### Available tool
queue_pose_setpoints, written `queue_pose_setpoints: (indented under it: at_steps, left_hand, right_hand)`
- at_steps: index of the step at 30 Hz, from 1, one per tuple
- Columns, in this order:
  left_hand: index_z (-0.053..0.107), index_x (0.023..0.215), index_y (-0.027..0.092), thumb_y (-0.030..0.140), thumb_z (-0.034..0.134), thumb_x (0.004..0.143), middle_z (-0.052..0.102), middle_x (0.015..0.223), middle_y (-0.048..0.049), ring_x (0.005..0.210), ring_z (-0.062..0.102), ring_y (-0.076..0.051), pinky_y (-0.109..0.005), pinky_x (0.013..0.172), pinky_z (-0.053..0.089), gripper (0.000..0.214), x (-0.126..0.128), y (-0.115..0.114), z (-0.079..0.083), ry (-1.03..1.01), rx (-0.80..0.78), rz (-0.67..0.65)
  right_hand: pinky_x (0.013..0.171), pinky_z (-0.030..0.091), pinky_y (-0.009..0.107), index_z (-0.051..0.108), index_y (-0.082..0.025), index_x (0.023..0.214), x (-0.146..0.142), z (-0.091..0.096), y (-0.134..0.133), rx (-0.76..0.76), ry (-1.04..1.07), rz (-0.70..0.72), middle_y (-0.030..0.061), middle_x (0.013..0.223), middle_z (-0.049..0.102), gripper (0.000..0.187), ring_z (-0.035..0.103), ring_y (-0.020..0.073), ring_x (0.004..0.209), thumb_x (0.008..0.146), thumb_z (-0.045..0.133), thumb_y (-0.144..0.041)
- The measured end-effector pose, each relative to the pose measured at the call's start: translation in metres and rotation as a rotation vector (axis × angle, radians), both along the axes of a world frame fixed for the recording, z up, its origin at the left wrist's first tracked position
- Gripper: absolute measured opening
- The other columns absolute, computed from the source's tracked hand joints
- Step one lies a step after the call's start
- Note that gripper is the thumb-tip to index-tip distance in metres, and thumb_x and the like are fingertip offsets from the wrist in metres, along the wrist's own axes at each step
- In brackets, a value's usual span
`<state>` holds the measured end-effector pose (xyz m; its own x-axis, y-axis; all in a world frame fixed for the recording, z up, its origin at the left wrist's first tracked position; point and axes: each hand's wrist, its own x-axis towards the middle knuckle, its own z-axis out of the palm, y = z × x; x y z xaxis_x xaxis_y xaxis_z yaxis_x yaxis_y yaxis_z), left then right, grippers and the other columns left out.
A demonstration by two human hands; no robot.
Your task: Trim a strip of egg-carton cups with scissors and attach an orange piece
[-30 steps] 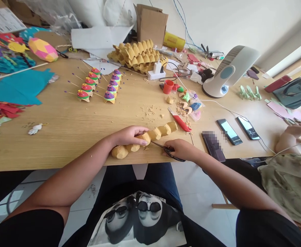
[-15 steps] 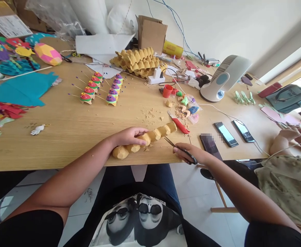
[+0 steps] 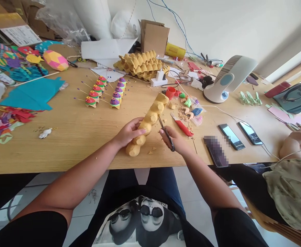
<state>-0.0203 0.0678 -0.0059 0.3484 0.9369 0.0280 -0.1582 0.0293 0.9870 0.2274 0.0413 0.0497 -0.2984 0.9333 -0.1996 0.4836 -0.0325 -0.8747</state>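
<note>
Roughly from seven o'clock to one o'clock runs the long axis of the tan egg-carton strip (image 3: 151, 117), twelve being straight away from the wearer; it sits over the near part of the tabletop (image 3: 88, 133), its far end aimed towards the red cup (image 3: 170, 92). The left hand (image 3: 129, 132) grips the strip's lower half from the nine o'clock side, thumb on top. The right hand (image 3: 176, 139) is closed around the dark scissors (image 3: 169, 140), whose blades point to eleven o'clock and end right at the strip's flank; whether they touch it I cannot tell. Taking the strip as the dial's centre, a red-handled knife (image 3: 183, 127) lies near at three, beyond the right hand, with phones (image 3: 231, 136) farther out that way and a co-worker's hand (image 3: 296, 136) past them. Small tan scraps (image 3: 152, 151) lie at six. Shavings (image 3: 182, 115) and bagged clay (image 3: 197, 112) crowd two o'clock, a white fan (image 3: 227, 80) well behind. Stacked egg cartons (image 3: 138, 65) stand at twelve, painted carton rows (image 3: 118, 92) towards ten, blue paper (image 3: 37, 94) farther off. Light wood grain shows across the surface; behind rises a pale wall (image 3: 212, 27), and pale tiled floor (image 3: 191, 185) shows below.
</note>
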Motion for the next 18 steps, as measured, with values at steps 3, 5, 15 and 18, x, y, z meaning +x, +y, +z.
queue_pose_setpoints:
  at_steps: [3,5,15,18]
  left_hand:
    - [0.063,0.141,0.022,0.048,0.085,0.08,0.073,0.123,-0.0098,0.12,0.067,-0.028,-0.039,0.099,0.054,0.07,0.002,0.002,0.001,0.003,0.034,0.074]
    - [0.062,0.141,0.022,0.048,0.084,0.081,0.073,0.125,-0.0095,0.121,0.068,-0.027,-0.038,0.1,0.054,0.069,0.003,0.002,0.001,0.028,0.051,0.108]
    - [0.061,0.14,0.022,0.05,0.085,0.079,0.074,0.118,-0.0083,0.11,0.071,-0.026,-0.039,0.093,0.058,0.071,0.003,-0.004,0.012,0.123,0.085,0.121]
    - [0.063,0.139,0.023,0.052,0.088,0.077,0.075,0.117,-0.008,0.108,0.072,-0.026,-0.038,0.091,0.058,0.073,0.003,-0.004,0.015,0.141,0.068,0.098]
  right_hand:
    - [0.053,0.036,0.029,0.049,-0.024,0.088,-0.007,0.001,0.012,0.001,0.054,0.018,-0.0031,0.068,0.047,0.056,0.043,0.0145,0.06,0.091,0.06,-0.079]
    - [0.052,0.035,0.03,0.049,-0.025,0.088,-0.011,0.002,0.014,-0.011,0.083,0.032,-0.0035,0.067,0.045,0.057,0.043,0.0148,0.06,0.09,0.061,-0.08]
    - [0.05,0.028,0.028,0.047,-0.025,0.083,-0.011,-0.006,0.004,-0.047,0.162,-0.035,-0.005,0.063,0.041,0.059,0.037,0.0118,0.055,0.088,0.063,-0.081]
    - [0.049,0.027,0.028,0.047,-0.025,0.082,-0.01,-0.01,0.0,-0.06,0.178,-0.056,-0.0055,0.06,0.04,0.057,0.036,0.0114,0.053,0.09,0.062,-0.079]
